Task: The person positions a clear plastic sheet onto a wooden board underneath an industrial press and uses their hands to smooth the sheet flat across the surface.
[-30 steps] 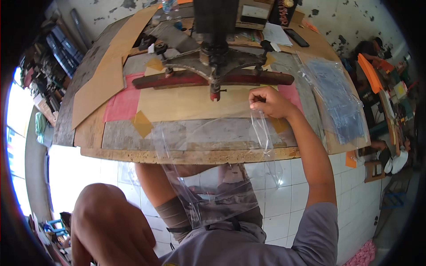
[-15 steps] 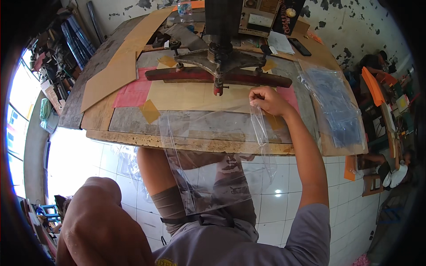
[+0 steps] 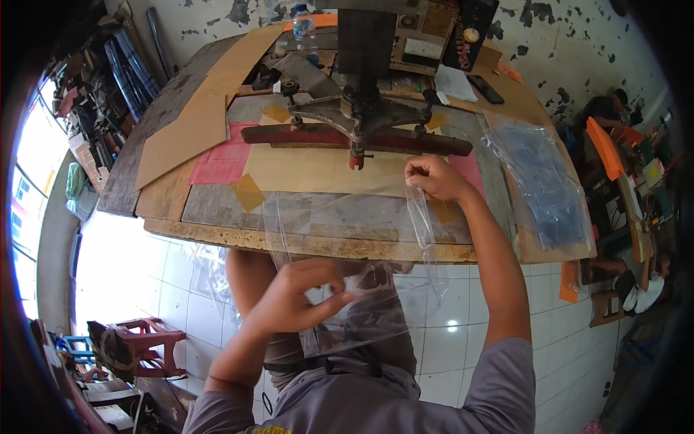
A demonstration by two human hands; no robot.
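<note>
A clear plastic sheet (image 3: 347, 217) hangs over the table's front edge, its lower part above my lap. My right hand (image 3: 438, 178) pinches the sheet's upper right corner just above the tabletop. Over the sheet's lower left part is my left hand (image 3: 307, 295), its thumb and curled forefinger apart, with nothing seen between them; I cannot tell whether it touches the plastic. Beyond both hands, a press-like machine with a red crossbar (image 3: 354, 139) stands above a cream-coloured sheet (image 3: 325, 171) on the table.
To the right lies a stack of clear plastic sheets (image 3: 542, 184) on brown board. Cardboard (image 3: 184, 145) covers the table's left side. At the back are a water bottle (image 3: 303, 27) and a phone (image 3: 486, 89). A red stool (image 3: 155, 346) stands on the floor, lower left. Another person (image 3: 607, 108) sits far right.
My left arm has swung from the lower left, in front of the body, up and inward over the plastic sheet. My right hand keeps its pinch on the corner.
</note>
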